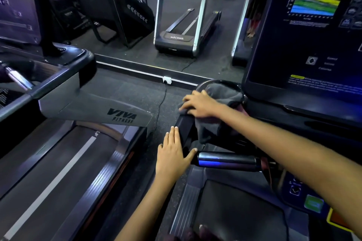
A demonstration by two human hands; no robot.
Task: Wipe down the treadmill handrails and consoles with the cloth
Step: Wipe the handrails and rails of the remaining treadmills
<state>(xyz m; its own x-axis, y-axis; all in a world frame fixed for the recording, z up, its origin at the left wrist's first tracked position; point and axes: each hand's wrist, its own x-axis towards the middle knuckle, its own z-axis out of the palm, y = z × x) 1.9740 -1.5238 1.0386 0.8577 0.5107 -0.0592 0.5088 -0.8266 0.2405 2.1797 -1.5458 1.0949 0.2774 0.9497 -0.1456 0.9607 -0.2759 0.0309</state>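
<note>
A dark grey cloth (221, 96) is draped over the left corner of the treadmill's black console frame (185, 125). My right hand (197, 103) presses flat on the cloth, fingers spread and pointing left. My left hand (173, 152) lies open against the outer side of the same black handrail, thumb touching the end of the cross handlebar (227, 161), which shines with a blue reflection. The lit console screen (313, 31) stands to the right, showing a coloured chart. Part of the cloth hangs down behind the rail.
A neighbouring treadmill (94, 111) marked VIVA FITNESS sits at left, with its belt (54, 168) running toward me. A mirror wall ahead reflects another treadmill (182, 25). A cable (162, 103) runs along the dark rubber floor between the machines. Green and orange buttons (313, 203) sit at lower right.
</note>
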